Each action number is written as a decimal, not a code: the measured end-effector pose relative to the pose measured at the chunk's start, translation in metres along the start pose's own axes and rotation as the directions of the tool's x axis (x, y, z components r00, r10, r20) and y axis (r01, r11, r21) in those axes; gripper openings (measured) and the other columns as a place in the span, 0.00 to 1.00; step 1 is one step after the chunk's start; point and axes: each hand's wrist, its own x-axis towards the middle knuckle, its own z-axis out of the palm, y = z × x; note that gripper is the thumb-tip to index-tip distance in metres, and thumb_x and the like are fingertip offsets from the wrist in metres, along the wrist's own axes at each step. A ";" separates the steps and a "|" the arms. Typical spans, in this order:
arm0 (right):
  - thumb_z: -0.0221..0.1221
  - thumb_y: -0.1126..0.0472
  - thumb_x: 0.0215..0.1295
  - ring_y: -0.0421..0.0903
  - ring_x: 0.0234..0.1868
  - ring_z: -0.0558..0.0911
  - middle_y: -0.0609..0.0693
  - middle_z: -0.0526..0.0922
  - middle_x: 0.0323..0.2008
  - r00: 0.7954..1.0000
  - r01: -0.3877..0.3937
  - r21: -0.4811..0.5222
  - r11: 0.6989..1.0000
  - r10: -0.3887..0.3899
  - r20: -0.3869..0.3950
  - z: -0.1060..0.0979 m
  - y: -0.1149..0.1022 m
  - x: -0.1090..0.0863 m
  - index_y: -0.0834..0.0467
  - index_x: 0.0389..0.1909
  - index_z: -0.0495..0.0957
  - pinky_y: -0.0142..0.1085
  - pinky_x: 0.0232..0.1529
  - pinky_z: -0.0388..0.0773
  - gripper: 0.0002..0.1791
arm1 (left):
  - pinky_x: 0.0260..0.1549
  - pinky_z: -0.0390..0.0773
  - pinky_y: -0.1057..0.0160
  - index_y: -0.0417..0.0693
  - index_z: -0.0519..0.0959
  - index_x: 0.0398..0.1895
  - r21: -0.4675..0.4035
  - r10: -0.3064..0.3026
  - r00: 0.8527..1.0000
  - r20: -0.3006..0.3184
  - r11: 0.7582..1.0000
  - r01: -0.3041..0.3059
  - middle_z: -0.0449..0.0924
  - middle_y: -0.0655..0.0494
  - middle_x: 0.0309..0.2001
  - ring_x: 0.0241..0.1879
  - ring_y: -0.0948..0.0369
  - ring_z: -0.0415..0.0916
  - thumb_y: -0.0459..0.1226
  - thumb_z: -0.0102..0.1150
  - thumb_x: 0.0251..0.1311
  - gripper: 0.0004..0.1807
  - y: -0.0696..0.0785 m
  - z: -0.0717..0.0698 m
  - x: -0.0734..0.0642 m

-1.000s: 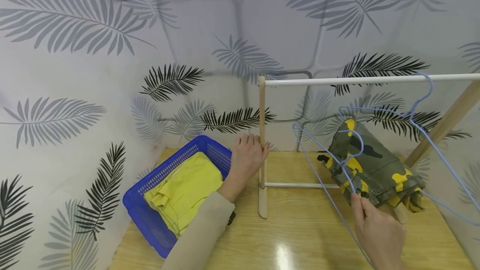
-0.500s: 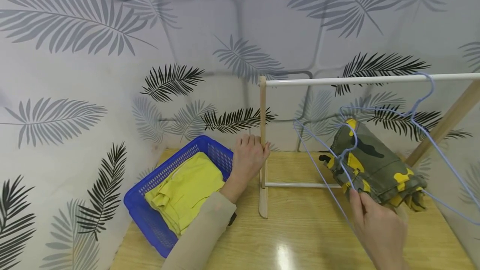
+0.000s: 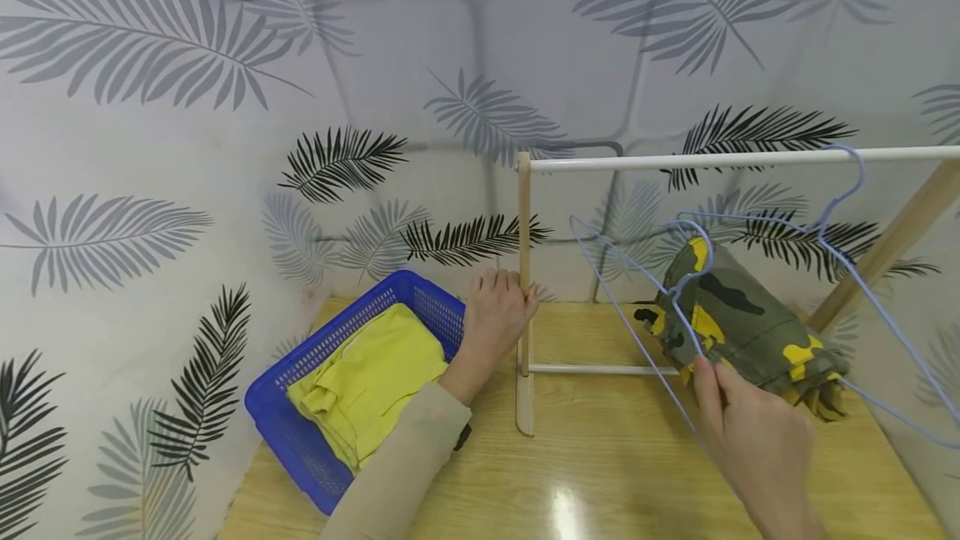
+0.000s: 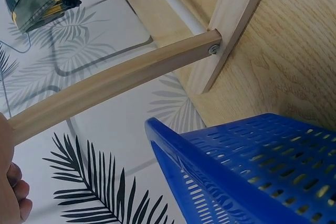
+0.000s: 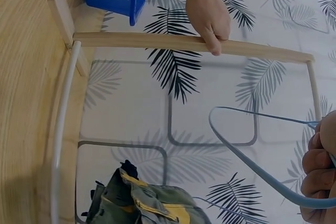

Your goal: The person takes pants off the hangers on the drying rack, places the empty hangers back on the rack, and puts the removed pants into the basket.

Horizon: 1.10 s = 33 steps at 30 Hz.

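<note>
My left hand (image 3: 495, 311) grips the left wooden post (image 3: 525, 223) of a small clothes rack, thumb on the near side. At the right my right hand (image 3: 757, 432) holds a blue hanger (image 5: 253, 166) by one sloping arm, with its hook towards the rack. No garment is on this hanger. Behind it, a folded camouflage garment (image 3: 750, 311) with yellow patches hangs over the lower bar of a second blue hanger (image 3: 832, 223). That hanger's hook sits over the rack's white top rail (image 3: 622, 163).
To the left of the rack stands a blue plastic basket (image 3: 292, 452) with folded yellow clothing (image 3: 382, 377) in it. A white lower bar (image 3: 600, 370) crosses the rack close above the wooden table (image 3: 600, 457). Leaf-patterned wall covering (image 3: 420, 48) rises behind.
The hanger in my right hand has turned and risen slightly; its far corner has moved up and left, and its hook has moved up. My left hand stays on the post.
</note>
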 end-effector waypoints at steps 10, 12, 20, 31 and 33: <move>0.41 0.41 0.85 0.35 0.12 0.42 0.42 0.49 0.07 0.991 0.061 -0.015 0.998 -0.063 -0.115 -0.002 -0.007 0.025 0.51 0.13 0.57 0.29 0.18 0.35 0.35 | 0.34 0.72 0.63 0.49 0.82 0.30 0.010 0.004 0.999 0.034 1.000 -0.004 0.83 0.58 0.29 0.33 0.59 0.76 0.53 0.54 0.76 0.22 0.000 0.000 -0.001; 0.41 0.42 0.85 0.35 0.12 0.42 0.42 0.50 0.06 0.991 0.067 -0.013 0.998 -0.068 -0.116 -0.003 -0.008 0.030 0.51 0.13 0.57 0.28 0.18 0.35 0.35 | 0.34 0.72 0.63 0.49 0.82 0.30 0.010 0.003 0.999 0.039 1.000 -0.003 0.83 0.58 0.29 0.33 0.59 0.76 0.53 0.54 0.76 0.22 0.000 0.000 -0.001; 0.42 0.44 0.85 0.36 0.15 0.42 0.42 0.48 0.08 0.990 0.102 -0.011 0.995 -0.103 -0.100 -0.006 -0.009 0.052 0.51 0.14 0.54 0.30 0.17 0.35 0.33 | 0.33 0.71 0.64 0.49 0.81 0.29 0.011 0.007 1.000 0.008 1.000 -0.007 0.82 0.58 0.28 0.32 0.60 0.75 0.53 0.55 0.75 0.21 -0.001 0.000 0.000; 0.41 0.44 0.85 0.38 0.14 0.42 0.45 0.49 0.07 0.984 0.127 -0.030 0.991 -0.130 -0.118 0.002 -0.010 0.074 0.52 0.14 0.54 0.32 0.17 0.35 0.34 | 0.33 0.71 0.64 0.49 0.81 0.29 0.003 0.006 1.000 0.009 1.000 -0.006 0.81 0.58 0.27 0.31 0.60 0.75 0.53 0.55 0.75 0.21 -0.001 0.001 0.000; 0.40 0.43 0.85 0.39 0.14 0.42 0.45 0.49 0.07 0.987 0.120 -0.023 0.993 -0.122 -0.100 0.005 -0.010 0.077 0.52 0.14 0.54 0.32 0.18 0.36 0.34 | 0.33 0.72 0.64 0.49 0.81 0.29 0.005 0.004 1.000 0.013 1.000 -0.004 0.82 0.59 0.27 0.32 0.60 0.75 0.53 0.55 0.75 0.21 -0.001 0.001 0.000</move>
